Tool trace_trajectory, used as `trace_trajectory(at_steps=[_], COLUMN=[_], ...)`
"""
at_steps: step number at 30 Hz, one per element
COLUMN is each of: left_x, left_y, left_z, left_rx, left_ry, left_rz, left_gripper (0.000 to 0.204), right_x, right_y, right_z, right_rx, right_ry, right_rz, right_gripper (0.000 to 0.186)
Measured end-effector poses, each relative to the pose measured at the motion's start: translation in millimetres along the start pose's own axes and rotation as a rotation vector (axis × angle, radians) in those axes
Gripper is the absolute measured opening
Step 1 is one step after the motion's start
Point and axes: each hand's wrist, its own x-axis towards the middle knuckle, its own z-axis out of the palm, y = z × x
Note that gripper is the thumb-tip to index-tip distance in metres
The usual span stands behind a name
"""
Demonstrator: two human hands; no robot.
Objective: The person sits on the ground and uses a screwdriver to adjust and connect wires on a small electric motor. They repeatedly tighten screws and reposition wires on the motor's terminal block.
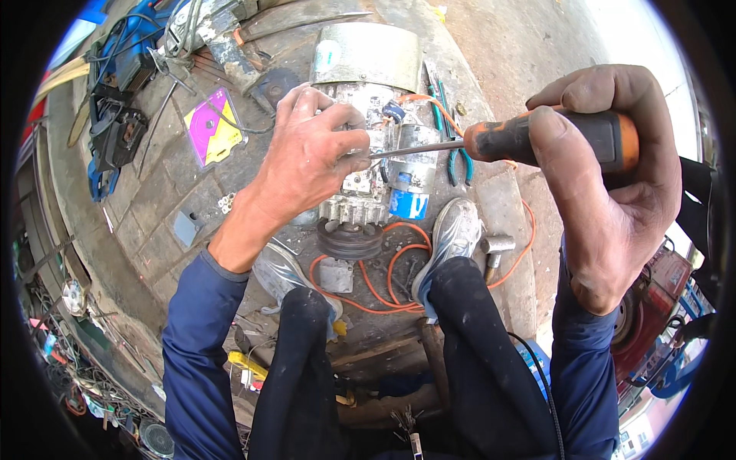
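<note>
In the centre lies a worn electric motor (365, 57) with a silver end cover, a black pulley (351, 249) and a cylinder with a blue label (409, 203) at its side. My left hand (310, 149) is on the motor body, fingers curled; what they grip, if anything, is hidden. My right hand (613, 176) grips an orange-and-black screwdriver (498, 142), whose shaft points left to my left fingertips at the motor; its tip is hard to make out. An orange cord (425, 245) runs around the motor. Teal-handled pliers (460, 167) lie just right of it.
Blue-and-black power tools (115, 126), a grey tool (218, 38) and a pink-and-yellow package (212, 126) lie at upper left. A hammer (497, 244) rests by my right shoe (452, 234). Scrap metal piles along the left edge. A red machine (644, 307) stands at right.
</note>
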Motion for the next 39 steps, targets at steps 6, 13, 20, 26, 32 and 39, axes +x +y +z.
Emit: trace_trajectory(at_steps=[6, 13, 20, 26, 32, 39], left_x=[-1.1, -5.5, -4.1, -10.7, -3.4, -4.4], left_y=[-0.1, -3.4, -5.5, -9.6, -6.1, -13.6], left_z=[0.0, 5.1, 8.0, 4.1, 8.3, 7.5], left_rx=[0.011, 0.041, 0.041, -0.011, 0.017, 0.026], left_ry=[0.014, 0.024, 0.055, -0.015, -0.01, -0.058], left_rz=[0.011, 0.018, 0.065, 0.003, -0.009, -0.033], left_gripper=[0.019, 0.021, 0.017, 0.022, 0.017, 0.019], right_x=[5.9, 33.3, 50.1, 46.3, 39.2, 4.3], right_y=[-0.2, -1.8, -16.2, -19.1, -31.6, -50.3], right_z=[-0.2, 0.1, -9.7, -1.1, -4.4, 0.6], right_rx=[-0.011, -0.093, -0.177, -0.164, -0.179, -0.08], right_ry=[-0.044, -0.209, -0.396, -0.449, -0.465, -0.413], right_rz=[0.015, 0.063, 0.006, -0.146, -0.327, -0.108], right_gripper=[0.024, 0.025, 0.025, 0.026, 0.026, 0.028])
